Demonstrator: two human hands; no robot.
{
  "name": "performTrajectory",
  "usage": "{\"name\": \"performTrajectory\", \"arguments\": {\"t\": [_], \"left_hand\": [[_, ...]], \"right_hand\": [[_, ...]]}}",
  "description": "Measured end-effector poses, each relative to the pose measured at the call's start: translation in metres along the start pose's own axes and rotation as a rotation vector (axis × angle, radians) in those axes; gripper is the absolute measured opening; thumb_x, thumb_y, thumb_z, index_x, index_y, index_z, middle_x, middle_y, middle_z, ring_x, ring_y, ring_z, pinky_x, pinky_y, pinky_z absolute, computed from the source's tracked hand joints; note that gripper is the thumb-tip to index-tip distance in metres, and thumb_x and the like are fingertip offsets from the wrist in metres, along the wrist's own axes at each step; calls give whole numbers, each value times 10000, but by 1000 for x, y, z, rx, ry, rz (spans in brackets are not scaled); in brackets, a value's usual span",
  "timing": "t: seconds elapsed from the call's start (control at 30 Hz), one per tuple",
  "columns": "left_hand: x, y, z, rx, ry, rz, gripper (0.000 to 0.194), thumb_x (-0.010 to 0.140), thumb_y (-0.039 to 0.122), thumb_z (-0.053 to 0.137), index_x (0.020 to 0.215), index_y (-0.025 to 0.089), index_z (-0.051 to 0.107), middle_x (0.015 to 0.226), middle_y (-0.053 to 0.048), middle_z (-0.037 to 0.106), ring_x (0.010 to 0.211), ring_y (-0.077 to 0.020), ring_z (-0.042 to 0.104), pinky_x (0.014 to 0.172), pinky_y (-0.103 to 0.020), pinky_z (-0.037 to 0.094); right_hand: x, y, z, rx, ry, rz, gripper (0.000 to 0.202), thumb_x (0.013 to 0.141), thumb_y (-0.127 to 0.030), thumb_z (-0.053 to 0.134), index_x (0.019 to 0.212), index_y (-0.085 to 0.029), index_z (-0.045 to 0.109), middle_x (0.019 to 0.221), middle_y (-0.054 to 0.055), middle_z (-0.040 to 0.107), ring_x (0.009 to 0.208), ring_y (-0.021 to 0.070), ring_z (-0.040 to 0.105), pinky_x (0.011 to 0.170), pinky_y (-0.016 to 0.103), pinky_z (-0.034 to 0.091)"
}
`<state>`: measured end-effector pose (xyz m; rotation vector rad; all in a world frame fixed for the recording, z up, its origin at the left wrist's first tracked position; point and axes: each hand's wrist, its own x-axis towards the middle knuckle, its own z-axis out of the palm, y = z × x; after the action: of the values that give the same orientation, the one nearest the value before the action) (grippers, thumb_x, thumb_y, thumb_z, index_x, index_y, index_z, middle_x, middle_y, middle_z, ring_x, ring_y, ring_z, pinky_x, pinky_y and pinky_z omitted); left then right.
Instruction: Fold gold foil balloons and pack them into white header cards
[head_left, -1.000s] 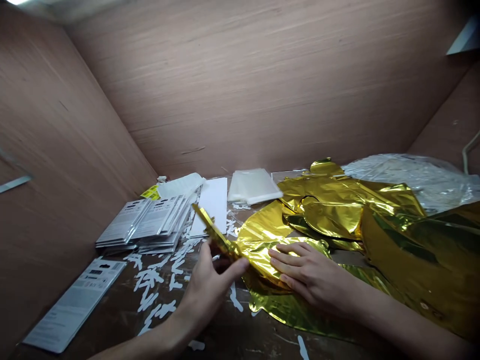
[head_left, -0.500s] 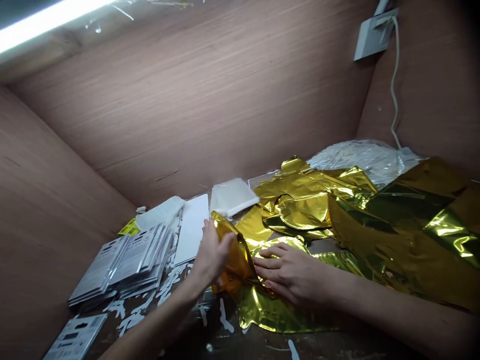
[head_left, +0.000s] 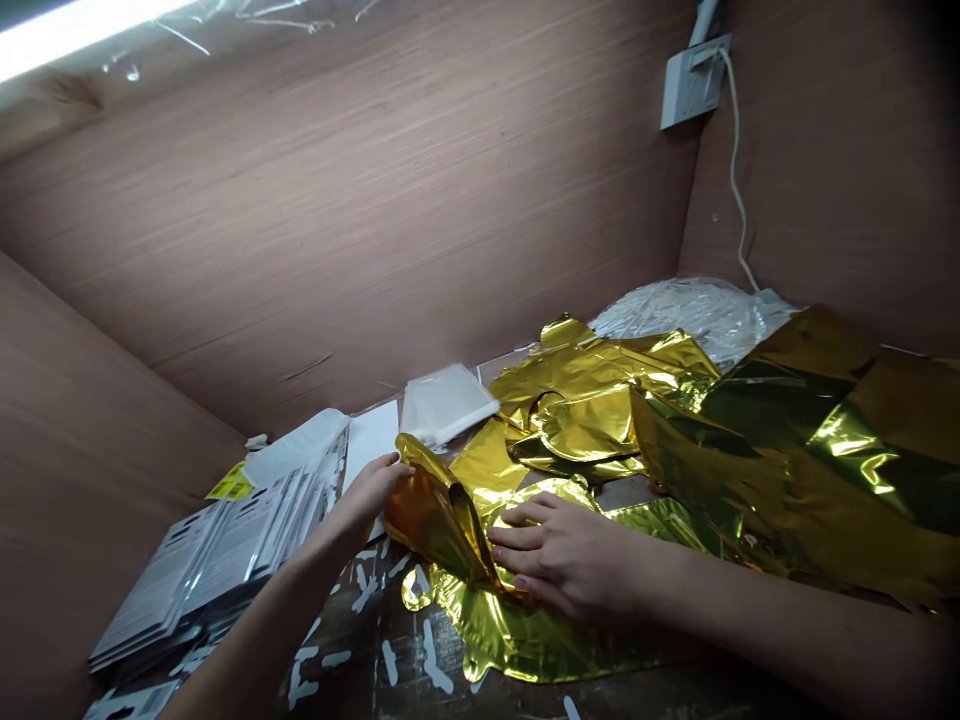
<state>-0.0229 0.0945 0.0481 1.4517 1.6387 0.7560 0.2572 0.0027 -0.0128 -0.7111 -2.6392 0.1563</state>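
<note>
Uneven pulling could crease the gold foil flap [head_left: 429,513] pinched by the left hand [head_left: 377,484], right hand [head_left: 553,556] open against its base.

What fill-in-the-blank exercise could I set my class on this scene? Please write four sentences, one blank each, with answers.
1. The left hand holds up an edge of shiny foil coloured ____.
2. The hand resting flatter on the foil is the person's ____ hand.
3. The stacked printed packets lie toward the ____ side of the picture.
4. The lamp at the top is switched ____.

Answers: gold; right; left; on.
</note>
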Motion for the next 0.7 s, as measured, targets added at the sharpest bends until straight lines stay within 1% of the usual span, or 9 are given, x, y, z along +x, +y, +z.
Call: {"name": "performTrajectory", "arguments": {"t": [0.13,0.23,0.27,0.33,0.37,0.43,0.5,0.57,0.7], "left_hand": [[7,9,-23,-82,-308,-21,374,724,354,817,1027,139,772,1010,-133,779,905,-280,724,802,-348,536],[9,8,-44,-195,-440,95,371,730,279,867,1066,161,766,1072,-122,771,965,-256,714,892,-349,527],[10,5,-49,-241,-476,155,365,714,253,884,1050,171,768,1092,-121,767,999,-268,711,911,-363,529],[10,-3,-54,-339,-593,275,258,668,225,914,878,172,774,1174,-135,748,1107,-326,688,957,-418,531],[10,-8,-54,-384,-661,309,213,658,227,921,771,164,752,1230,-143,731,1164,-360,667,987,-457,522],[10,-16,-49,-452,-764,320,259,672,265,918,660,149,687,1280,-159,713,1199,-402,655,1008,-529,511],[12,-22,-42,-478,-824,265,298,689,316,911,696,154,661,1142,-164,769,1070,-389,725,945,-556,545],[15,-24,-37,-469,-886,235,367,665,398,917,699,171,630,868,-131,803,888,-363,770,842,-536,589],[30,-25,-41,-311,-977,258,583,515,714,874,501,234,544,438,-47,633,669,-332,754,741,-468,607]], "right_hand": [[0,0,-2,24,1,1,386,1040,-329,468,1359,-178,625,1399,66,654,1237,268,571,1019,451,396],[-1,-1,-4,54,1,13,377,1035,-306,473,1354,-182,630,1385,63,664,1225,259,575,1037,450,386],[-1,-1,-4,66,-4,20,378,1037,-308,470,1359,-188,627,1390,57,662,1226,256,573,1042,450,383],[-1,-2,-6,94,-17,36,380,1048,-322,461,1373,-204,618,1409,44,650,1238,249,567,1055,445,377],[0,-2,-7,107,-23,42,381,1052,-328,458,1379,-210,615,1419,40,643,1250,247,562,1064,441,373],[0,-3,-8,126,-29,57,383,1053,-323,462,1389,-216,611,1435,36,631,1274,244,549,1082,435,366],[0,-4,-9,136,-33,73,388,1048,-315,471,1397,-214,608,1442,38,626,1285,244,543,1093,433,365],[0,-3,-9,142,-41,82,387,1044,-322,481,1390,-216,619,1438,44,628,1287,246,544,1095,438,369],[0,-1,-7,162,-41,96,390,1035,-333,499,1385,-221,631,1427,47,637,1317,247,523,1112,450,359]]}}
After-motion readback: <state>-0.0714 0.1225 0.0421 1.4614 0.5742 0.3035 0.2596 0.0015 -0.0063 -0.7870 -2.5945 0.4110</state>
